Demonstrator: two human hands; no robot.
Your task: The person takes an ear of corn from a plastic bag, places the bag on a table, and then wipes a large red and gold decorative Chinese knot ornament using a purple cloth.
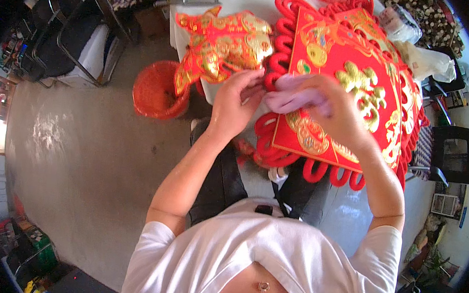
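My right hand (pixel 330 106) grips a bunched lilac cloth (pixel 294 95) over the left side of a red square hanging ornament. That ornament (pixel 327 67) has a raised gold character, gold printed patterns and a border of red knotted cord loops (pixel 280 61). More such ornaments lie beneath it. Next to the loops is my left hand (pixel 240 99), its fingers curled and apart with nothing visible in them. Just beyond the left hand, red-and-gold fish-shaped ornaments (pixel 226 42) lie at the table's left edge.
A white-covered table (pixel 237 0) bears the ornaments. Below its left edge stands a red bucket (pixel 160 91). Plastic bags (pixel 427 62) sit at the far right. Metal-framed chairs (pixel 78 31) are at the left, and another black chair (pixel 453 153) is at the right.
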